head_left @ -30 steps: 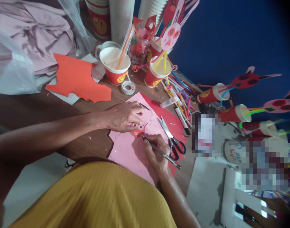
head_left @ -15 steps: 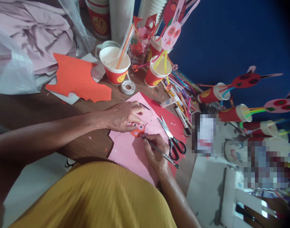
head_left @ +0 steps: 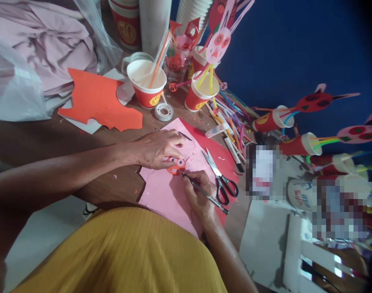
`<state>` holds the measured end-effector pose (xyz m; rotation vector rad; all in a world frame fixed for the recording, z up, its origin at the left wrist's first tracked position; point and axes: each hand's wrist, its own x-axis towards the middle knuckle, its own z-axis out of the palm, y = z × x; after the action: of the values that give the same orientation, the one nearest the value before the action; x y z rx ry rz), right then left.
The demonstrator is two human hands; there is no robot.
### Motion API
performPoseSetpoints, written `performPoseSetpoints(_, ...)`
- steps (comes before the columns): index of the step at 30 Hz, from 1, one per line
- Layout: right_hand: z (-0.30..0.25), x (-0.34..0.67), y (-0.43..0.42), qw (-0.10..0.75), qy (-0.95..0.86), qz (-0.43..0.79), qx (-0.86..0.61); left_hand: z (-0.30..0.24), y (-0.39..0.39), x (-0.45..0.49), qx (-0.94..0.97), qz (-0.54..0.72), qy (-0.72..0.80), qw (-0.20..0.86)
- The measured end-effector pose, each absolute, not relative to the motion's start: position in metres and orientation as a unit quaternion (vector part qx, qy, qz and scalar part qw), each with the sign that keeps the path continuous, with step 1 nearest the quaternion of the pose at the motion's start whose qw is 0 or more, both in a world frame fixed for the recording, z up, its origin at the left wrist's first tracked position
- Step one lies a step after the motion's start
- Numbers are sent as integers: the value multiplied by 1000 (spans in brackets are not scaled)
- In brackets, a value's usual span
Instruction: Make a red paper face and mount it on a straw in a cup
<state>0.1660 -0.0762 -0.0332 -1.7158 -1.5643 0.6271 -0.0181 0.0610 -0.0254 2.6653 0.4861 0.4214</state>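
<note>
A round orange paper face (head_left: 177,167) with white eyes lies on a pink sheet of paper (head_left: 161,191). My left hand (head_left: 158,149) rests on the sheet, its thumb on the edge of the face and its other fingers apart and bent. A thin dark strip (head_left: 185,136) shows beside its fingertips; whether they touch it I cannot tell. Between the fingers of my right hand (head_left: 201,191) is a gel pen (head_left: 208,197), its tip at the lower edge of the face. Just right of that hand lie black-handled scissors (head_left: 220,177), partly spread.
Red paper (head_left: 225,158) sticks out under the pink sheet. Markers (head_left: 233,150) and pipe cleaners (head_left: 234,106) lie to the right. Behind stand paper cups (head_left: 147,87), a tape roll (head_left: 164,112) and a cut orange sheet (head_left: 97,99). Cups with paper animal faces (head_left: 315,101) line the right side.
The view has shifted very slightly. Both hands, the pen and the orange face keep nearly the same places.
</note>
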Motion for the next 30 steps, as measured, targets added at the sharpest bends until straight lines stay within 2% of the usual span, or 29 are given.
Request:
performPoseSetpoints(6, -32, 169, -81, 379, -631, 257, -626, -22, 59, -18, 956, 136, 177, 191)
performPoseSetpoints(10, -27, 169, -82, 369, -685, 268, -568, -26, 60, -18, 955, 144, 184, 182)
performPoseSetpoints(30, -21, 159, -92, 354, -758, 287, -466, -34, 63, -19, 954, 156, 173, 187)
